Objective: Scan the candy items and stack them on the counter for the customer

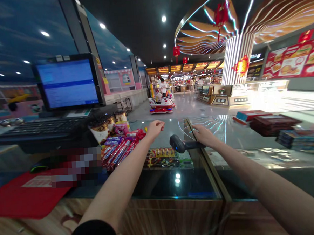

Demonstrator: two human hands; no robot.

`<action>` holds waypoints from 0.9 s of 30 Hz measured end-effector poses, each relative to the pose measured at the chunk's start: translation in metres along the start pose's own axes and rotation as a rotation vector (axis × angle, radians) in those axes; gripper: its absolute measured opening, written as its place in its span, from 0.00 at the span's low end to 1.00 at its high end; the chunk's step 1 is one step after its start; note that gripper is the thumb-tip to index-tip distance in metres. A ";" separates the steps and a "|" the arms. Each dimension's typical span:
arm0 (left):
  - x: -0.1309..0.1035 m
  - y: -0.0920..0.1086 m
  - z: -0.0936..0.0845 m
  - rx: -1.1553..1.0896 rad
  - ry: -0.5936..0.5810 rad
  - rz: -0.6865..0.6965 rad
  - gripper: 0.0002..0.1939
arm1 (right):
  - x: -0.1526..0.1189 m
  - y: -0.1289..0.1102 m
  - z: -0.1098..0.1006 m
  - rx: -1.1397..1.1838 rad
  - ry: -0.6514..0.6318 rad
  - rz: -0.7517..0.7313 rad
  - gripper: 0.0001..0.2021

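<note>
My left hand [155, 130] is above the glass counter [173, 190], just right of a pile of candy packets [119, 149]. Its fingers are curled in, and anything inside them is hidden. A black handheld barcode scanner [183, 144] lies on the glass between my hands, its head pointing left. My right hand [203, 134] is just beyond the end of the scanner's handle, over the metal strip that divides the counter. The fingers of this hand stretch out to the left, with nothing visible in them; whether it touches the scanner is unclear.
To the left are a monitor [69, 84], a keyboard [42, 132], a mouse [40, 167] and several lidded cups [99, 131]. Stacked boxes [274, 124] sit on the right counter. Beyond stand a kiddie ride [161, 105] and a person [163, 86].
</note>
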State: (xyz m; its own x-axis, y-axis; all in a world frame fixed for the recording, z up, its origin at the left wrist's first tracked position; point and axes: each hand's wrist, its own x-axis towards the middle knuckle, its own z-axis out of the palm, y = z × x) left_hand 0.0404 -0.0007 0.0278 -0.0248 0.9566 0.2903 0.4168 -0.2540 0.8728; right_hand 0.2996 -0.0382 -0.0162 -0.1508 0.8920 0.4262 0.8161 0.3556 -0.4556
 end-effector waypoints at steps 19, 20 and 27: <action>-0.004 -0.062 -0.034 1.057 0.200 0.309 0.20 | 0.003 0.014 0.015 -0.018 -0.032 -0.090 0.20; -0.004 -0.064 -0.033 1.049 0.195 0.301 0.19 | 0.003 0.014 0.015 -0.023 -0.033 -0.092 0.20; -0.002 -0.071 -0.030 0.992 0.143 0.266 0.13 | -0.001 0.016 0.013 -0.043 -0.025 -0.096 0.21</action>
State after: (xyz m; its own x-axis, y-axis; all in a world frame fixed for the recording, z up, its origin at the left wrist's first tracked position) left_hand -0.0166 0.0110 -0.0225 0.0967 0.8445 0.5268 0.9839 -0.1609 0.0774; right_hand 0.3052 -0.0295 -0.0341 -0.2430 0.8611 0.4466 0.8204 0.4281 -0.3790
